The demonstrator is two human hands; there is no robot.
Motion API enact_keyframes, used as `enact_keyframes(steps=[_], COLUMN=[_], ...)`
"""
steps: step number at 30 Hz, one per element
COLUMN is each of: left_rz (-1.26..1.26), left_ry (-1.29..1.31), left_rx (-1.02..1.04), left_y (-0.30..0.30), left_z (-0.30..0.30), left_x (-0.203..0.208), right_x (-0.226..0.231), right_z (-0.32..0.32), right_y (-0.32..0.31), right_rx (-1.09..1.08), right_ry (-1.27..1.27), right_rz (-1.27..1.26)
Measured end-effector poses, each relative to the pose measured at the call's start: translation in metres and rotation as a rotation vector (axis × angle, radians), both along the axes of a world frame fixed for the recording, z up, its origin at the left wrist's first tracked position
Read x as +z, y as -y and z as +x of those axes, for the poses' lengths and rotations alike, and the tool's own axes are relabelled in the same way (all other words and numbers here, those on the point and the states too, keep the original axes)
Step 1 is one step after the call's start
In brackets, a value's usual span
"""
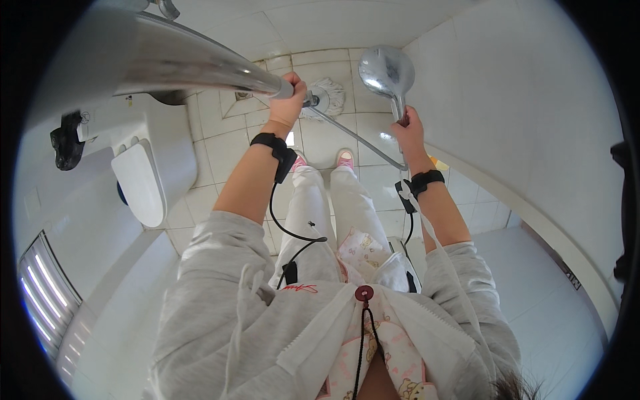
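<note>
My left hand point(288, 103) is wrapped round a thick chrome pole point(220, 60) with a grey collar, which runs down from the upper left. Just beyond that hand, a mop head point(330, 98) of white strands rests on the floor tiles, seemingly at the pole's lower end. In my right hand point(410, 135) is the handle of a chrome shower head point(387, 72); its round end points away from me. From below this hand a thin grey hose point(360, 140) stretches across toward the mop head. Where its far end goes is hidden.
A white toilet point(143, 180) with a closed lid stands at the left, a black bag-like thing point(67, 141) beyond it. A drain point(244, 95) lies in the tiled floor. Along the right runs a white wall point(513, 87). Cabled black bands circle both wrists.
</note>
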State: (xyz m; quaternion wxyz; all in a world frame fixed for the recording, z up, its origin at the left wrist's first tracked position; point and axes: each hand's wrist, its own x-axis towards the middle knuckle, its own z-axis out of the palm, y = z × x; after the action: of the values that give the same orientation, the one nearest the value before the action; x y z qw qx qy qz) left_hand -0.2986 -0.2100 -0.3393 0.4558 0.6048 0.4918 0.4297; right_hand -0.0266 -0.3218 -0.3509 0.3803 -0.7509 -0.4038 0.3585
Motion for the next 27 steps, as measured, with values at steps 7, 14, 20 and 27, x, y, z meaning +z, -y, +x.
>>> enact_keyframes(steps=[7,14,20,27], left_rz=[-0.066,-0.109,-0.075,0.0], left_ry=[0.034,0.266,0.214,0.115], left_rx=[-0.006,0.127,0.177,0.258], left_y=[0.019,0.032,0.044,0.052], left_z=[0.008,0.001,0.018,0.034], left_x=[0.015,0.04,0.02,-0.012], right_x=[0.0,0.002,0.004,0.007], right_z=[0.014,0.015,0.012,0.012], right_y=[0.005,0.001,0.003,0.006], right_rx=[0.019,0.031,0.04,0.062], right_ry=[-0.045,-0.05,0.004,-0.003], right_rz=[0.035,0.02,0.04,0.036])
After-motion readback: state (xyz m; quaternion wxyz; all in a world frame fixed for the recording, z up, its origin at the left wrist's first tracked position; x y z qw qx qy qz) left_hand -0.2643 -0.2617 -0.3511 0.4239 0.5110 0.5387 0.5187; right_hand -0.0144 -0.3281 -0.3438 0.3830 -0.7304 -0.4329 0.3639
